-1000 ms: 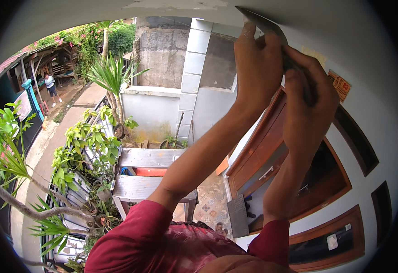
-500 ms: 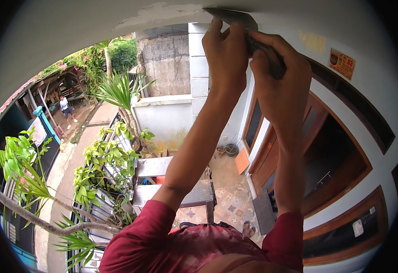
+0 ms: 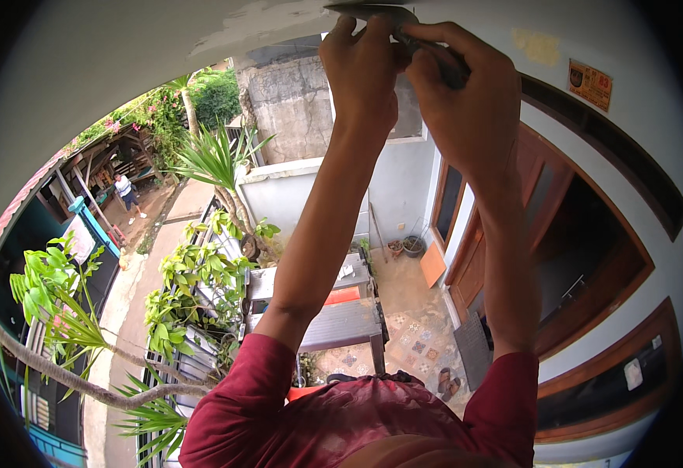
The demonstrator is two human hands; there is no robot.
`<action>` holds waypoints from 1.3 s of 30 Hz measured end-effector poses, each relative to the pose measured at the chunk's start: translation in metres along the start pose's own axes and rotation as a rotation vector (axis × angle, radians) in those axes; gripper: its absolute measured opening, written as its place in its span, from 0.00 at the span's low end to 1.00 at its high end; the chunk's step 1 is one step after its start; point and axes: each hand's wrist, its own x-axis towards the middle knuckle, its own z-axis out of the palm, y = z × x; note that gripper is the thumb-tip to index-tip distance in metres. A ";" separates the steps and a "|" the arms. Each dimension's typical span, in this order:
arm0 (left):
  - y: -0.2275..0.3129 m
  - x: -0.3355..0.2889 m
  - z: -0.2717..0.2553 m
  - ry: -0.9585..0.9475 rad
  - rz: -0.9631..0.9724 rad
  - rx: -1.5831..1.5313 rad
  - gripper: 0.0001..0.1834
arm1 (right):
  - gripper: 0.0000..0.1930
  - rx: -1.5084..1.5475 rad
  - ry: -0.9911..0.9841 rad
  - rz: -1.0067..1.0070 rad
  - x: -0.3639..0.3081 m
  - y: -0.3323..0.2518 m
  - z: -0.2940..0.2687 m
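Overhead, a pointed dark metal trowel is held with its blade up against the pale ceiling. My right hand is wrapped round its dark handle, the index finger stretched along toward the blade. Beside it, my left hand is closed at the blade, its bent fingers pressing the underside. A lighter smeared patch of filler spreads over the ceiling left of the blade's tip. Part of the blade's upper face is hidden against the ceiling.
Below me stand grey metal platforms above a patterned tile floor. Leafy plants and a curved trunk are at the left. Wooden-framed doors and windows line the right wall. A person stands far off in the lane.
Both hands and the trowel have moved left and slightly upward in the view, along the ceiling toward the smeared patch. The scene below has shifted a little to the right.
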 end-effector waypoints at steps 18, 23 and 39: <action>0.019 -0.001 0.000 0.012 -0.547 -0.832 0.10 | 0.12 -0.162 0.042 -0.124 -0.005 -0.004 0.007; -0.007 0.006 -0.010 0.014 -0.562 -0.820 0.13 | 0.14 -0.133 -0.039 -0.039 -0.006 0.010 0.036; -0.057 0.011 -0.009 -0.130 0.530 0.221 0.12 | 0.11 -0.071 -0.024 -0.076 0.002 0.036 0.033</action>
